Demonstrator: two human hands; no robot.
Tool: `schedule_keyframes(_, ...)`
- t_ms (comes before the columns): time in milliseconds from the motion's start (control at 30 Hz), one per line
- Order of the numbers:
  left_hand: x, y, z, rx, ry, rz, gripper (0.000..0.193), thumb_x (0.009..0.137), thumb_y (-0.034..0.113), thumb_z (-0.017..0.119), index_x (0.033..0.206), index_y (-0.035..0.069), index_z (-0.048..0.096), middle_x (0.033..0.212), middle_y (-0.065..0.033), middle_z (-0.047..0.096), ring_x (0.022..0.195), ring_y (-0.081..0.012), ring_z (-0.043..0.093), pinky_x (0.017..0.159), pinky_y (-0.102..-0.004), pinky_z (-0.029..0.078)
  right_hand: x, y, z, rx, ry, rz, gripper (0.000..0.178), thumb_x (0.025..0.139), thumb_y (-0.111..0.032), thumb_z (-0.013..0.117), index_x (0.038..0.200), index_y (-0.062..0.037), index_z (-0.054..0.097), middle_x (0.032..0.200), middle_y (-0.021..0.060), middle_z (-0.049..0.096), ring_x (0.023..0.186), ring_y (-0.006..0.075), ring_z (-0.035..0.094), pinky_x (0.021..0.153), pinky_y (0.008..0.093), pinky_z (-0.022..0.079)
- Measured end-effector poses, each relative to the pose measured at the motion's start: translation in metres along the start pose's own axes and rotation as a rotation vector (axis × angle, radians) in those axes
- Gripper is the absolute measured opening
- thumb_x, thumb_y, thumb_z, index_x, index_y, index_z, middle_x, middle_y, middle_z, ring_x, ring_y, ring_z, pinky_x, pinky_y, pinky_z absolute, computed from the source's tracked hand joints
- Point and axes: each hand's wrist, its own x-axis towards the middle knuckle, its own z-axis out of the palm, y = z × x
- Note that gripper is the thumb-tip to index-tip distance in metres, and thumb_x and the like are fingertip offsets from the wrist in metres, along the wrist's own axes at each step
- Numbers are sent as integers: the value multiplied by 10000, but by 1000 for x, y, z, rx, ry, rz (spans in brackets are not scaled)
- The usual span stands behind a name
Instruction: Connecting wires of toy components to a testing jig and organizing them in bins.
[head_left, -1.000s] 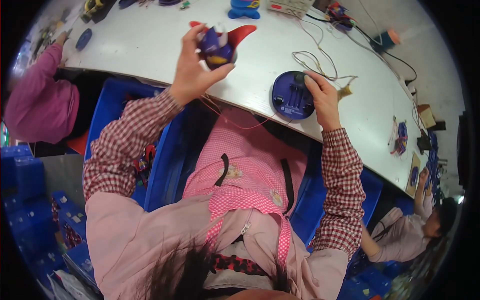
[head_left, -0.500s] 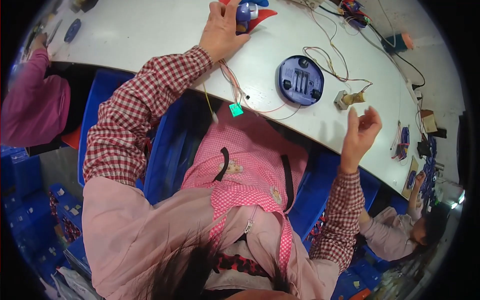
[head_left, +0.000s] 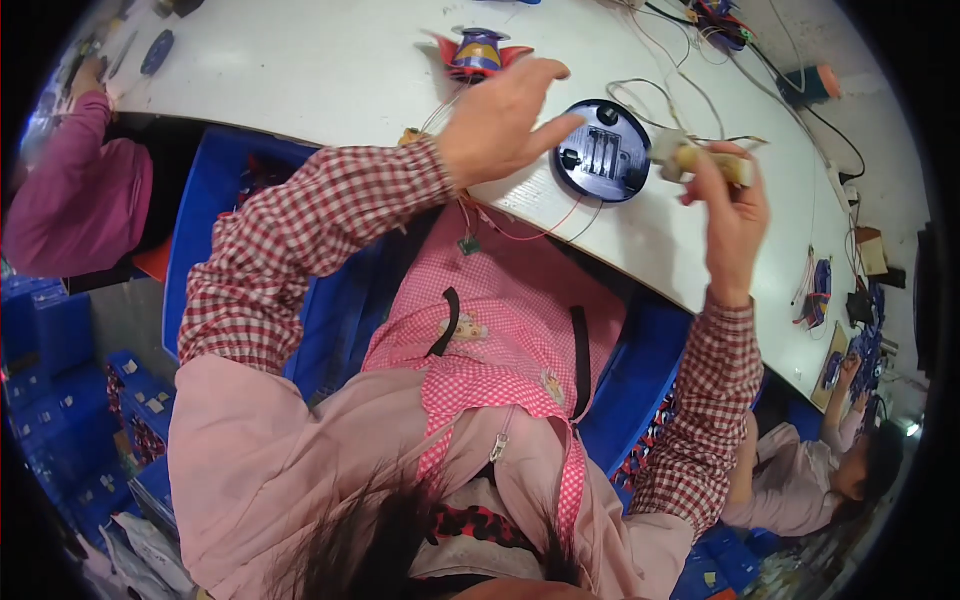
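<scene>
My right hand (head_left: 735, 205) has its fingers closed round a blurred yellowish cylinder (head_left: 728, 165) with a silvery block at one end. This piece is raised over the table, right of a round dark-blue toy base (head_left: 622, 180). The base lies with its battery compartment facing up. My left hand (head_left: 505, 125) hovers to the left of the base, fingers stretched and thumb apart, holding nothing. Just beyond it stands a purple, yellow and red toy body (head_left: 478, 52) with wires trailing from it. A small green circuit board (head_left: 469, 245) hangs on wires at the table's near edge.
The white table (head_left: 330, 85) curves across the view. Thin wires (head_left: 690, 85) run over its far right part. A blue bin (head_left: 215, 190) is under the near edge. Co-workers sit at left (head_left: 80, 200) and right (head_left: 800, 470). A spool (head_left: 810, 85) lies at the far right.
My left hand let go of the toy body, which now stands on the table, and came nearer the base. My right hand picked up the yellowish cylinder with the silvery block.
</scene>
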Motion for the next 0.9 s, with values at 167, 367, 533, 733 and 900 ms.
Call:
schedule_keyframes(167, -1, -10, 19, -167, -361, -448, 409, 825, 281, 621, 1088, -1, 483, 638, -167, 581, 621, -326, 591, 549, -406, 442, -2, 11, 63, 40, -120, -17, 198, 823, -63, 669, 972, 9, 561, 920, 45, 591, 706, 82, 569, 587, 200, 490)
schedule_keyframes(367, -5, -21, 20, -211, -308, -435, 255, 821, 173, 557, 1001, 1, 502, 620, -180, 592, 591, -355, 598, 546, -428, 457, 2, 17, 77, -237, -182, -168, 216, 794, -55, 692, 956, 4, 562, 966, 65, 577, 745, 130, 588, 609, 217, 495)
schedule_keyframes(533, 0, -12, 17, -191, -317, -437, 206, 810, 132, 527, 964, -3, 508, 634, -190, 595, 613, -364, 604, 573, -442, 470, -3, 16, 75, -426, -135, -422, 219, 767, -30, 699, 936, -4, 562, 929, 93, 580, 760, 198, 596, 620, 260, 494)
schedule_keyframes(733, 3, -9, 11, -191, -295, -407, 192, 796, 103, 509, 954, -7, 506, 647, -203, 593, 618, -381, 598, 585, -452, 474, -6, 4, 79, -456, -187, -442, 224, 741, -25, 704, 908, -10, 556, 898, 102, 587, 735, 228, 591, 621, 315, 490)
schedule_keyframes(900, 1, -8, 10, -192, -258, -400, 186, 787, 87, 501, 951, -1, 509, 661, -206, 597, 627, -386, 600, 582, -456, 472, -4, 0, 79, -515, -237, -311, 223, 744, -63, 697, 902, -17, 546, 903, 115, 590, 712, 221, 591, 590, 312, 478)
